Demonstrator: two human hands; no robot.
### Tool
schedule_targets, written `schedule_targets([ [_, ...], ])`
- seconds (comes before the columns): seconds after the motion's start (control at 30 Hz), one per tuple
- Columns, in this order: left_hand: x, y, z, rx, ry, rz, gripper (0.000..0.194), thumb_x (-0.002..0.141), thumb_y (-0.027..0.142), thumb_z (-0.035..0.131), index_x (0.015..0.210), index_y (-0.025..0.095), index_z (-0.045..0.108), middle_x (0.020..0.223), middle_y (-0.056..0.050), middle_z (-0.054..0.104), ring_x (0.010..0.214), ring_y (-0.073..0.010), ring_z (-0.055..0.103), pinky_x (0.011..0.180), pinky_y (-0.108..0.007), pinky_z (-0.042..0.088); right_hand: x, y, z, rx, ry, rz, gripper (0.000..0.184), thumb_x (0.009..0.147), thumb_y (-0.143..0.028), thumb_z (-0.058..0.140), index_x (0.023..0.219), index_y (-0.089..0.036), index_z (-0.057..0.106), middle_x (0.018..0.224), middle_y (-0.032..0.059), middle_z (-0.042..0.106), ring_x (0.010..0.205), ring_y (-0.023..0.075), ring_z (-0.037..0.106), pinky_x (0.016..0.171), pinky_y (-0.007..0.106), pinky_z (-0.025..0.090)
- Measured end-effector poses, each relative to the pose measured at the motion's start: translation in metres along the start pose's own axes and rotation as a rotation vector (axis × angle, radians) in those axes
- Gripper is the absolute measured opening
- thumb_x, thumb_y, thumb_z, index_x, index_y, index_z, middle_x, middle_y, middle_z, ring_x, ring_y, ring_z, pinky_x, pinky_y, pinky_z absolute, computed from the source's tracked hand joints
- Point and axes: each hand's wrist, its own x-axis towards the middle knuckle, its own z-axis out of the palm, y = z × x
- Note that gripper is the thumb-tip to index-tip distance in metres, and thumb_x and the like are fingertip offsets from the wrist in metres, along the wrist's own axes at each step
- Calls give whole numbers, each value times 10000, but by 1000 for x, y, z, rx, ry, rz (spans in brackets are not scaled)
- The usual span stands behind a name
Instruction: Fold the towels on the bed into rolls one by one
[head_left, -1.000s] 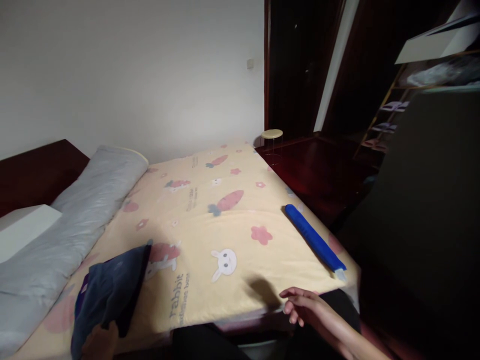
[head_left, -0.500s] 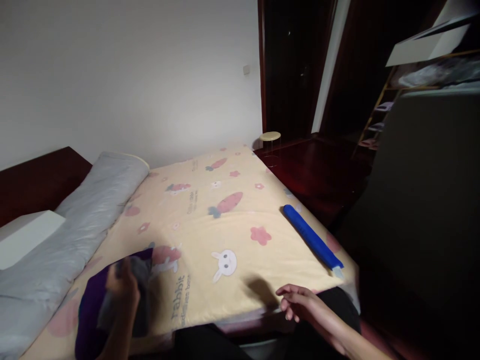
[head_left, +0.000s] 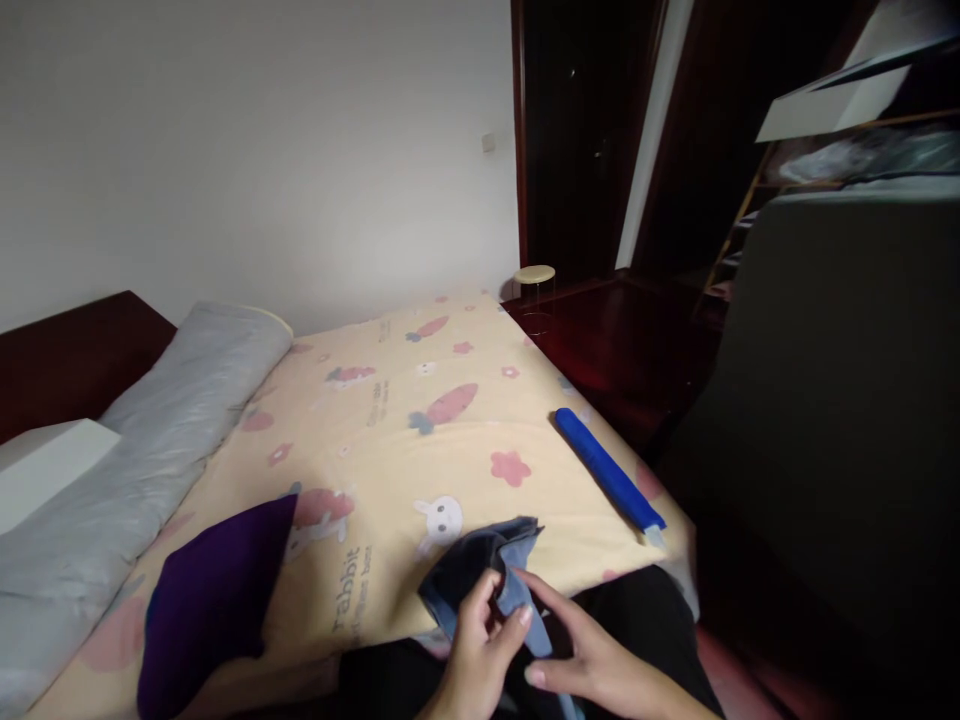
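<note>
A folded dark blue-grey cloth point(head_left: 480, 562) is held up over the bed's near edge. My left hand point(head_left: 480, 640) pinches it between thumb and fingers. From the right side, my right hand point(head_left: 589, 650) curves round a lighter hanging fold, its index finger and thumb well apart on the fabric; its other fingers are mostly hidden. Off to the left lies a flat purple cloth point(head_left: 214, 600), with neither hand on it. A long, narrow blue roll point(head_left: 609, 475) rests near the bed's right edge, beyond my right hand.
The bed point(head_left: 420, 470) has a cream rabbit-print cover. A grey rolled quilt point(head_left: 187, 400) and a white box point(head_left: 52, 465) lie along its left side. Past the far corner stands a round stool point(head_left: 535, 274). A dark panel point(head_left: 840, 400) and a shelf rise at right.
My left hand has lifted the blue-grey cloth off the purple one and brought it right, before me. The purple cloth is now uncovered. My right hand has moved slightly onto the lifted cloth.
</note>
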Motion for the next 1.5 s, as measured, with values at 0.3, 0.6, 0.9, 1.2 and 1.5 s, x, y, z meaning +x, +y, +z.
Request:
schedule_targets([
  [0.3, -3, -9, -10, 103, -23, 57, 305, 781, 468, 670, 772, 208, 512, 711, 49, 435, 702, -113, 397, 665, -238, 379, -2, -16, 10, -212, 38, -96, 537, 825, -321, 615, 1351, -243, 539, 1122, 55, 692, 1035, 258, 613, 952, 372, 466],
  [0.6, 1, 1, -18, 91, -29, -28, 404, 746, 531, 679, 698, 226, 419, 595, 92, 352, 518, -67, 327, 473, -208, 287, 6, -2, 5, -417, 188, -73, 167, 742, -201, 567, 835, -198, 705, 788, 24, 696, 740, 187, 605, 696, 273, 461],
  [0.9, 0, 9, -22, -27, -88, 5, 310, 736, 398, 735, 845, 203, 521, 757, 46, 546, 701, -97, 495, 654, -220, 405, 6, -2, -1, -341, 286, -72, 167, 754, -228, 537, 829, -185, 680, 798, 37, 684, 766, 202, 609, 716, 297, 474],
  [1.2, -4, 9, -20, 59, -69, 83, 243, 775, 363, 695, 930, 213, 582, 847, -6, 651, 791, -144, 617, 701, -241, 501, -5, -14, 0, -288, 48, -140, 468, 882, -380, 541, 1331, -252, 507, 913, 36, 654, 833, 196, 599, 793, 311, 477],
  [1.5, -6, 7, -22, 239, -113, 71, 158, 730, 234, 634, 768, 214, 482, 668, 77, 425, 586, -73, 404, 521, -189, 336, -3, -6, 6, -336, 127, -104, 235, 834, -423, 630, 946, -219, 604, 714, -35, 540, 660, 134, 497, 625, 245, 397],
])
